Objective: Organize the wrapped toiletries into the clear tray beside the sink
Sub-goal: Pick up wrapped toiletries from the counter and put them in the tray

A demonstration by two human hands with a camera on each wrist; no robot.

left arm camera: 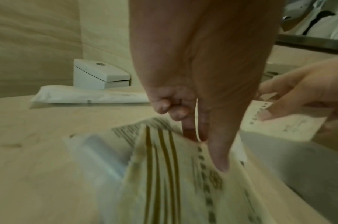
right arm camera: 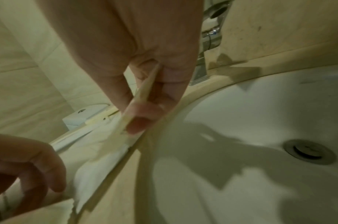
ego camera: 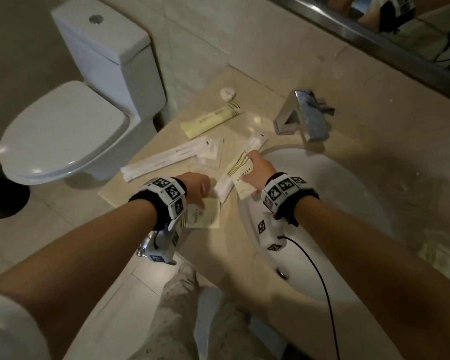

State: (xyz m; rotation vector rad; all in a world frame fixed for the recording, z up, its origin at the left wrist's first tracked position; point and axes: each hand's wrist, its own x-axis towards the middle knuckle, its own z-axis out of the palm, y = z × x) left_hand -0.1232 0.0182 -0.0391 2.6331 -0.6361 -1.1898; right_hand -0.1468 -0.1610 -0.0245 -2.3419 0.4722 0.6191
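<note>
On the beige counter left of the sink, my left hand (ego camera: pixel 196 189) pinches a cream striped packet (ego camera: pixel 205 215) between thumb and two fingers (left arm camera: pixel 191 134); the packet (left arm camera: pixel 173 174) lies low over the counter near its front edge. My right hand (ego camera: pixel 257 168) grips a second cream striped packet (ego camera: pixel 240 175) at the basin rim, seen edge-on between thumb and fingers (right arm camera: pixel 139 119). A white packet (ego camera: pixel 224 189) lies under it. Long white packets (ego camera: pixel 166 157), a yellow-green packet (ego camera: pixel 211 120) and a small white round soap (ego camera: pixel 227 94) lie farther back. I cannot make out the clear tray.
The white basin (ego camera: pixel 335 203) is right of the packets, with the chrome faucet (ego camera: pixel 302 113) behind it. A toilet (ego camera: pixel 63 131) stands left of the counter's edge. A black cable (ego camera: pixel 320 276) hangs from my right wrist over the basin.
</note>
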